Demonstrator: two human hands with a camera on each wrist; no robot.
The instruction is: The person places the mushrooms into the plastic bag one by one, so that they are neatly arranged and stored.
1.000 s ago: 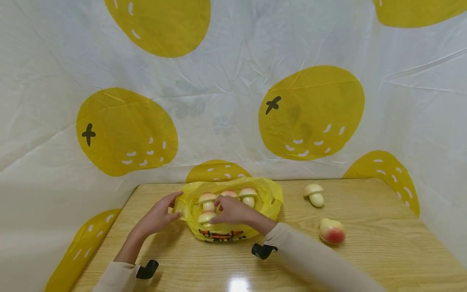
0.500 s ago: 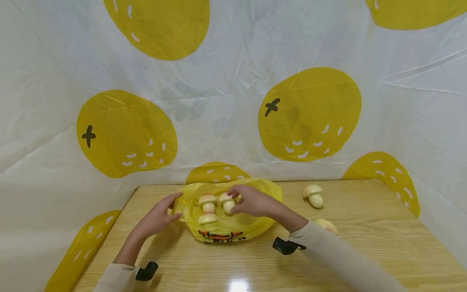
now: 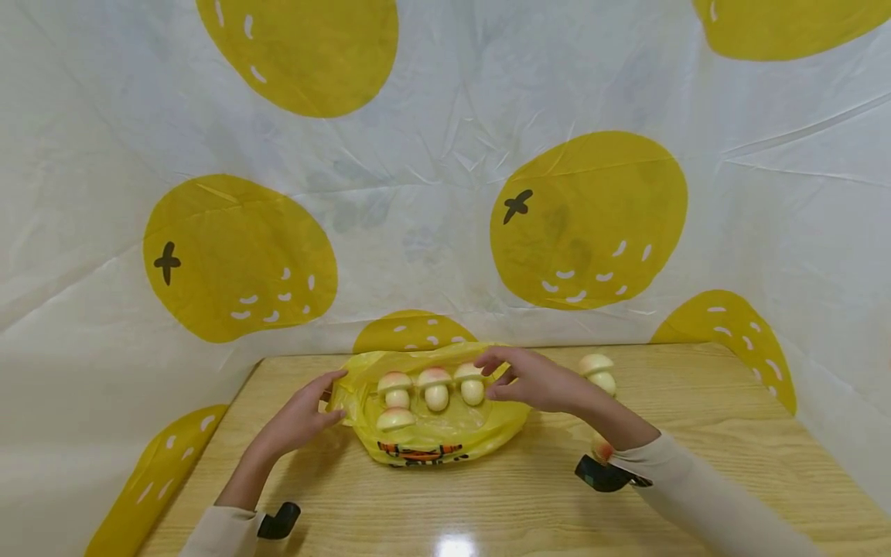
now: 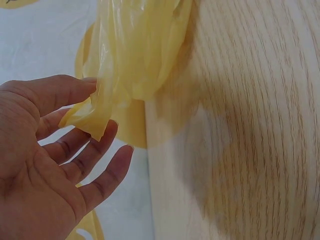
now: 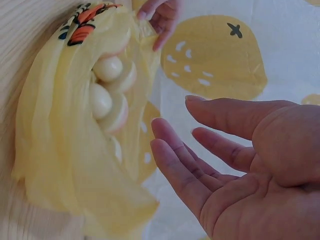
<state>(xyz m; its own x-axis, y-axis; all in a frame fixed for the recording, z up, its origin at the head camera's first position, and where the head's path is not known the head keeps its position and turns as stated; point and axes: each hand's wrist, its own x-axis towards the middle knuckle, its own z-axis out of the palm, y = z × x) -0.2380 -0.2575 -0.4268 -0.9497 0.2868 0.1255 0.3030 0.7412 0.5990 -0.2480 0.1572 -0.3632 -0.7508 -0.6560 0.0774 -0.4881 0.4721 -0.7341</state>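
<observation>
A yellow plastic bag [image 3: 425,433] lies on the table with its mouth spread. Inside it are several cream toy mushrooms [image 3: 436,393] with pinkish caps. At the bag's left edge my left hand [image 3: 301,414] holds the rim, a flap of plastic [image 4: 102,107] lying between thumb and fingers in the left wrist view. My right hand [image 3: 532,379] hovers over the bag's right side, fingers loosely bent and apart. Nothing is between those fingers in the right wrist view, where the palm [image 5: 235,170] faces the camera.
Another toy mushroom [image 3: 597,367] rests on the table [image 3: 717,456], right of the bag, partly behind my right forearm. A red-and-yellow toy fruit [image 3: 600,447] is mostly hidden by the right wrist. Behind the table hangs a white curtain [image 3: 411,232] with yellow fruit prints.
My right hand has moved right across the bag, uncovering the mushrooms in the middle. The forearm now hides most of the toy fruit. The left hand has stayed at the bag's edge.
</observation>
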